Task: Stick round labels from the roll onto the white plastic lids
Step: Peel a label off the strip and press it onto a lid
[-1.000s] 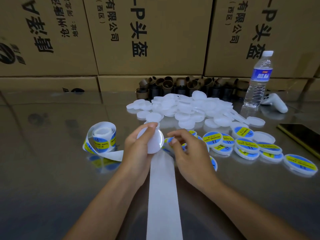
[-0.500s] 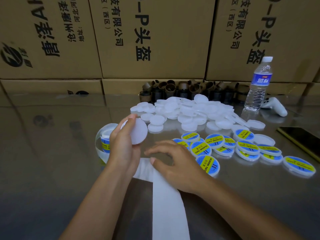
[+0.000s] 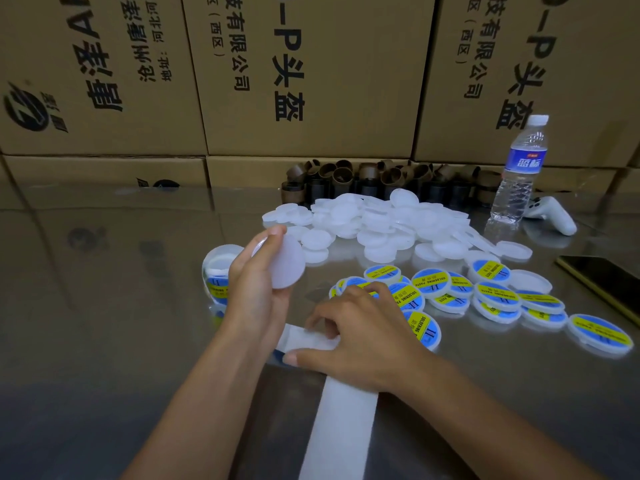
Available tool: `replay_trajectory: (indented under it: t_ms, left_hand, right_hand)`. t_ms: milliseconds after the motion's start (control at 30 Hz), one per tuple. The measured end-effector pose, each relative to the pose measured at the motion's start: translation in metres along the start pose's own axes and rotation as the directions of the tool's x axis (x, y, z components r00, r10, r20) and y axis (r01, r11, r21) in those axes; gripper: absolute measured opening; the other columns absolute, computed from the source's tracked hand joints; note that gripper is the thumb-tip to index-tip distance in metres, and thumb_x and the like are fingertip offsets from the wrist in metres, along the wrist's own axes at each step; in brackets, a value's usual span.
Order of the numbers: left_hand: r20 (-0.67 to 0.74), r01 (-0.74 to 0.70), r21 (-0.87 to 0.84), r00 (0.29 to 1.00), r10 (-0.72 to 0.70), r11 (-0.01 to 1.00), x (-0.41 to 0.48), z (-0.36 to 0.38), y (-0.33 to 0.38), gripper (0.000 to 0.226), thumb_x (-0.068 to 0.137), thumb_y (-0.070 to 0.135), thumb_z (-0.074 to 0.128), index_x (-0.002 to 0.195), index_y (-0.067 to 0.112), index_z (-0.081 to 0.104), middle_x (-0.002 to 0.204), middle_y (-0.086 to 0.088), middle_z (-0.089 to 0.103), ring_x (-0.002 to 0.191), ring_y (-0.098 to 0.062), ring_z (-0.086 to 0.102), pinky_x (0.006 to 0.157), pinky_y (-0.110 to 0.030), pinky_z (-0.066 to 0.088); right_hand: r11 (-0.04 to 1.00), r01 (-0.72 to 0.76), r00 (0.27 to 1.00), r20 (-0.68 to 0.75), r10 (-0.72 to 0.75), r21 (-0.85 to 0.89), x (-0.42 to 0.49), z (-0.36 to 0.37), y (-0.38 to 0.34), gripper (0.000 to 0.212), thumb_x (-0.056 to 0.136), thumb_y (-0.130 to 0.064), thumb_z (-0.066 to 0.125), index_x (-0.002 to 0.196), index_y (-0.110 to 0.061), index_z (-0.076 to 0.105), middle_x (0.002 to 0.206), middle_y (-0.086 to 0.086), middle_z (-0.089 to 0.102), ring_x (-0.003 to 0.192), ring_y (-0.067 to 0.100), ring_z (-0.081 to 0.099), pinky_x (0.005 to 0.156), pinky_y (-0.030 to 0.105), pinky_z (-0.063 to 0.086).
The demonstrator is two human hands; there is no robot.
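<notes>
A heap of plain white round plastic lids (image 3: 374,223) is sitting on the glossy grey surface (image 3: 104,323), with blue-and-yellow labelled lids (image 3: 495,296) lying just before it. The white label roll (image 3: 216,271) is standing to their left. Brown cardboard cores (image 3: 381,178) are lining up behind the heap, before stacked cardboard boxes (image 3: 311,81).

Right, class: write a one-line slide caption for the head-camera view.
Left hand holds a blank white lid; right hand rests on the backing strip beside labelled lids.

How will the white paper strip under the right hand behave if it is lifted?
The paper strip lies flat and thin, so it is probably floppy and very light. On the glossy table, it would likely slide easily.
</notes>
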State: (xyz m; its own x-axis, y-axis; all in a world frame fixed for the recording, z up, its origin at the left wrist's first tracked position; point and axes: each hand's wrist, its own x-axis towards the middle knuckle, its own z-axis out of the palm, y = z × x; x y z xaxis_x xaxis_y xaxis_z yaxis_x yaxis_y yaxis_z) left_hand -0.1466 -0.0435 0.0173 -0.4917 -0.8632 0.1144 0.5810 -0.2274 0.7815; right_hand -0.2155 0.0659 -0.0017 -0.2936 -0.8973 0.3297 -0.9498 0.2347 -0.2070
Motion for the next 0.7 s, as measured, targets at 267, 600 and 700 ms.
replay_trajectory:
  t_ms: [267,600,700]
  left_hand:
    - [0.173,0.082,-0.158,0.984,-0.054,0.984,-0.010,0.008,0.003,0.018,0.091,0.014,0.053,0.077,0.012,0.063,0.078,-0.001,0.064,0.072,-0.014,0.063,0.065,-0.025,0.055]
    - [0.343,0.168,-0.149,0.933,-0.109,0.974,-0.011,0.004,0.001,0.012,0.077,0.017,0.056,0.087,0.010,0.058,0.077,-0.001,0.071,0.070,-0.015,0.070,0.064,-0.024,0.056]
    - [0.272,0.110,-0.061,0.958,-0.090,0.992,-0.008,0.003,-0.006,0.013,0.078,0.018,0.058,0.087,0.009,0.059,0.075,-0.002,0.069,0.066,-0.015,0.068,0.065,-0.026,0.057]
  right_hand:
    - [0.992,0.096,0.994,-0.045,-0.100,-0.083,0.001,0.003,0.005,0.027,0.087,-0.048,0.047,0.086,-0.031,0.068,0.085,-0.010,0.064,0.092,0.015,0.049,0.095,0.038,0.026]
    - [0.457,-0.263,0.842,-0.029,0.538,0.850,0.010,-0.010,0.020,0.021,0.095,-0.015,0.051,0.079,-0.016,0.064,0.056,-0.012,0.062,0.056,-0.003,0.054,0.059,0.015,0.046]
    - [0.064,-0.252,0.806,0.172,0.567,0.966,0.009,-0.019,0.027,0.022,0.098,-0.014,0.046,0.087,-0.009,0.064,0.081,0.014,0.071,0.073,0.020,0.063,0.076,0.037,0.052]
